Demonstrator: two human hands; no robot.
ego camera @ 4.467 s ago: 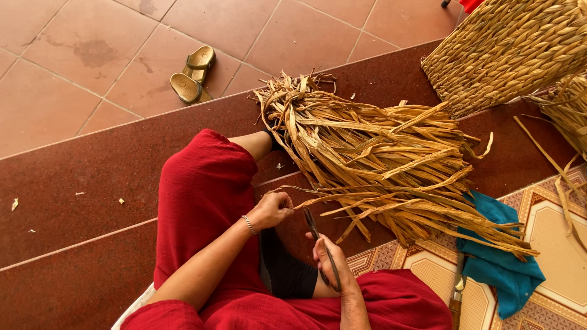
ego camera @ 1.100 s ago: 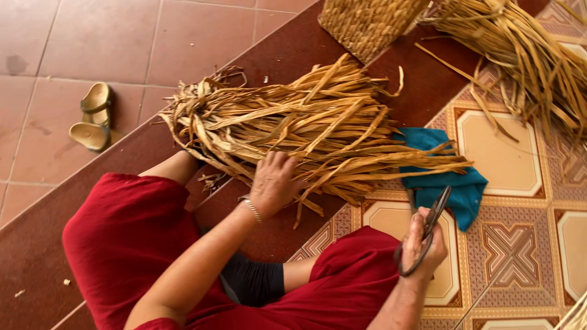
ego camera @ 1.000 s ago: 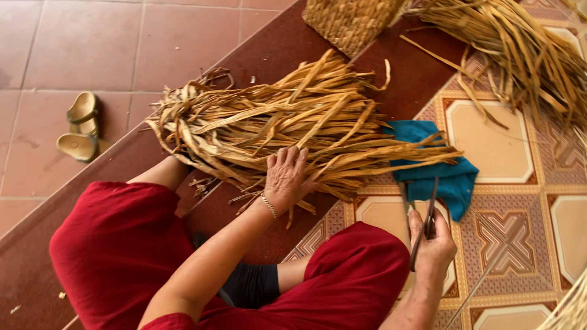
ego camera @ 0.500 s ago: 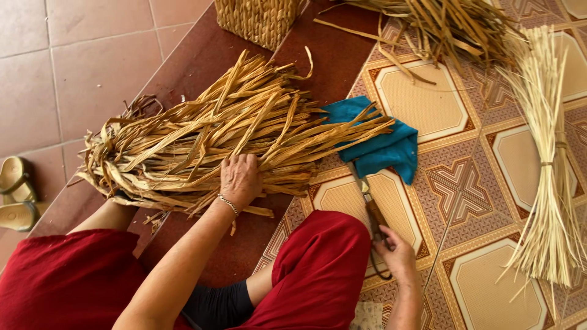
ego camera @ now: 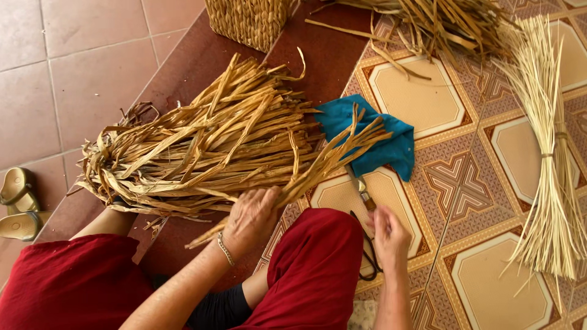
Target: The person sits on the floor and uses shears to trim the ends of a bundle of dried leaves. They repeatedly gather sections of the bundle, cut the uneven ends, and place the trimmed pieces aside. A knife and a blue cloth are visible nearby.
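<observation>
A big bundle of dried, tan leaf strips [ego camera: 202,140] lies across a dark red step in front of my knees. My left hand [ego camera: 254,217] rests on the bundle's near edge, its fingers curled over a few strips that stick out toward me. A silver bracelet circles that wrist. My right hand [ego camera: 388,235] is low over the patterned floor tile, its fingers at the black handles of a pair of scissors [ego camera: 365,208]. The scissors lie flat on the tile, with the blades pointing away from me toward a blue cloth [ego camera: 376,143].
A woven basket [ego camera: 247,21] stands at the top by the step. More loose dried leaves [ego camera: 440,24] lie at the top right. A tied sheaf of pale straw [ego camera: 550,183] lies along the right. A pair of sandals [ego camera: 18,211] sits at the far left. My legs are in red trousers [ego camera: 315,269].
The view swung right. My right hand brought the scissors down from the air onto the tile. My left hand slid from the bundle's middle to its near edge.
</observation>
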